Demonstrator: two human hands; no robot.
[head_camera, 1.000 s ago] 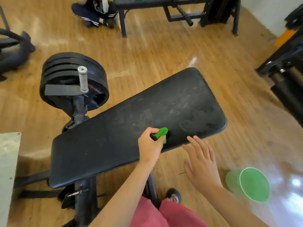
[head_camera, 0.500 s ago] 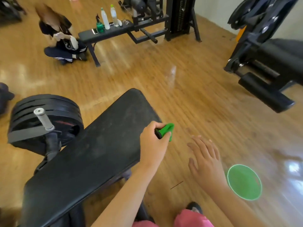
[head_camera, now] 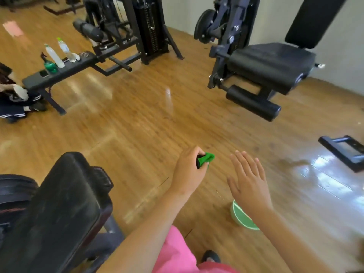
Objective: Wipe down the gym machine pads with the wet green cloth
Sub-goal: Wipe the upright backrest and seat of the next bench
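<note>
My left hand (head_camera: 189, 169) grips the bunched green cloth (head_camera: 205, 159) in the air above the wooden floor, to the right of the black bench pad (head_camera: 59, 209) and clear of it. My right hand (head_camera: 249, 180) hovers open beside it, fingers spread, holding nothing. Ahead at the right stands a black machine with a seat pad (head_camera: 269, 62), a tall back pad (head_camera: 313, 20) and a roller pad (head_camera: 253, 103).
A green basin (head_camera: 241, 218) sits on the floor under my right forearm. A flat bench (head_camera: 65, 70) with bottles stands at the left, with a crouching person (head_camera: 13, 99) beside it. A weight-stack machine (head_camera: 145, 26) stands behind. A black frame piece (head_camera: 344, 150) lies at the right.
The view has swung up and to the right. My left hand has carried the cloth off the bench pad, which now lies at the lower left. The seat machine has come into view.
</note>
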